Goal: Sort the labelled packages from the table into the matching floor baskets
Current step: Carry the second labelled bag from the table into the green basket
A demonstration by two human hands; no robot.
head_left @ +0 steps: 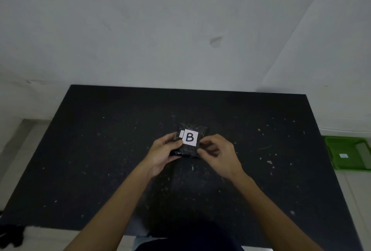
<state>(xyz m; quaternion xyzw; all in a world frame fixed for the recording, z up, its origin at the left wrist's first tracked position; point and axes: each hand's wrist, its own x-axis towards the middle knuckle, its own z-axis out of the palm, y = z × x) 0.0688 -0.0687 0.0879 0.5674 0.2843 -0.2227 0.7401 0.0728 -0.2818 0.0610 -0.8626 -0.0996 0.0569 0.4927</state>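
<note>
A small black package (190, 128) with a white label reading "B" lies at the middle of the black table (100, 160). My left hand (163, 153) grips its left edge, fingers curled around the side. At its right edge sits my right hand (218, 153), thumb and fingers pinching the package's lower right corner. Both forearms reach in from the bottom of the view. A green floor basket (331, 154) shows at the right, past the table's edge, with a small white label inside it.
White walls rise behind the table and meet in a corner at the upper right. Pale floor shows to the left and right of the table. A dark object (12, 234) lies on the floor at the bottom left.
</note>
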